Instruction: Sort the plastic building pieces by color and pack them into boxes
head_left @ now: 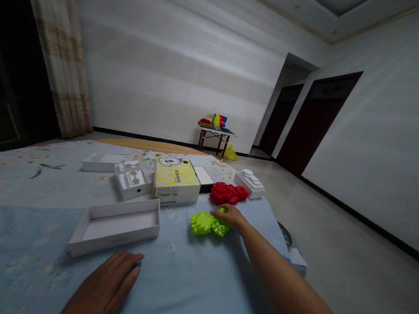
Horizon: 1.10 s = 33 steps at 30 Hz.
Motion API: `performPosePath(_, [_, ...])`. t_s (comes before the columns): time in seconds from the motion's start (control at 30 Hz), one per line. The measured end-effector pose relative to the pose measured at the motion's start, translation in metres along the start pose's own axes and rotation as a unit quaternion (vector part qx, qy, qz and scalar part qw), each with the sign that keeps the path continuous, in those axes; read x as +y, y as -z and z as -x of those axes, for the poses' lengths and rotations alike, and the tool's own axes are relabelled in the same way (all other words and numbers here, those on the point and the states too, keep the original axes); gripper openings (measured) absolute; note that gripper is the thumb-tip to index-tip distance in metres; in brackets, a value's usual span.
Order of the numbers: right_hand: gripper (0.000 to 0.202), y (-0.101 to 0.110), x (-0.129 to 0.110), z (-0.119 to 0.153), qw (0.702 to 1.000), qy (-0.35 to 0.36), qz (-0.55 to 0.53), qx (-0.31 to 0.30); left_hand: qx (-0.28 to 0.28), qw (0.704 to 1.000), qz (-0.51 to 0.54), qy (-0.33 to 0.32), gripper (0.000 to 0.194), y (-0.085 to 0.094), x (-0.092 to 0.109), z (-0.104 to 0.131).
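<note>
My right hand [229, 215] reaches out over the bed, its fingers curled on the right part of a lime-green, nubbly chenille cloth [202, 223]. Just beyond it lies a red bundle of the same nubbly kind [228, 193]. My left hand [110, 281] rests low in the view with its fingers bent toward the thumb. A small dark spot shows between thumb and fingers; I cannot make out what it is. Ahead of that hand sits an open white box tray [122, 220], with only its bare inside showing.
Behind stand a yellow and white shoe-box-like carton [176, 178], a white moulded insert box [132, 179], a white flat box [103, 161] and a white boxed device [250, 182]. A round dark object [285, 234] is at the right edge. A small table [215, 130] stands by the wall.
</note>
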State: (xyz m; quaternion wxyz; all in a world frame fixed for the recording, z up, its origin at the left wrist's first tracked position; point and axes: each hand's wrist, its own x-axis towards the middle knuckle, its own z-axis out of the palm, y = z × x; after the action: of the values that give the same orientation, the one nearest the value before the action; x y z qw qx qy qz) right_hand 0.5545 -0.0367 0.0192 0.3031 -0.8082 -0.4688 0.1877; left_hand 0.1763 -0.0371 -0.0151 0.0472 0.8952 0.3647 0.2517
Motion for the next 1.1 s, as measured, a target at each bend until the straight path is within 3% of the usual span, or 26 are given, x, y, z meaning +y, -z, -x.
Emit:
performPosePath(0.23, [0.080,-0.029,-0.041,0.034,0.998,0.035,0.016,-0.054,0.011,0.999,0.039,0.023,0.036,0.004,0.008,0.000])
performPosePath(0.37, [0.079,-0.041,-0.060,0.048,0.996,0.052,0.030,-0.070,0.020,0.998,0.039,0.046,0.039,0.010,0.011,-0.002])
performPosePath(0.6, [0.077,-0.040,-0.064,0.050,0.993,0.045,-0.040,-0.098,0.052,0.995,0.066,0.053,0.037,0.016,0.015,-0.003])
performPosePath(0.67, [0.076,-0.036,-0.066,0.046,0.994,0.053,-0.054,-0.081,0.055,0.995,0.072,0.050,0.037,0.016,0.017,-0.003])
performPosePath(0.77, [0.059,-0.031,-0.083,0.050,0.992,0.115,-0.050,0.033,0.066,0.994,0.072,0.038,0.036,0.017,0.018,-0.002])
performPosePath(0.83, [0.043,-0.033,-0.102,0.065,0.975,0.187,-0.067,0.104,0.079,0.994,0.067,0.032,0.035,0.018,0.018,-0.001])
performPosePath(0.9, [0.031,-0.042,-0.124,0.093,0.952,0.258,-0.105,0.123,0.093,0.994,0.060,0.028,0.035,0.020,0.017,-0.001])
performPosePath(1.0, [0.019,-0.066,-0.147,0.145,0.924,0.355,-0.129,0.061,0.118,0.991,0.051,0.025,0.034,0.025,0.016,-0.002])
performPosePath(1.1, [0.014,-0.092,-0.148,0.185,0.897,0.418,-0.144,-0.026,0.143,0.988,0.046,0.030,0.033,0.035,0.016,-0.002])
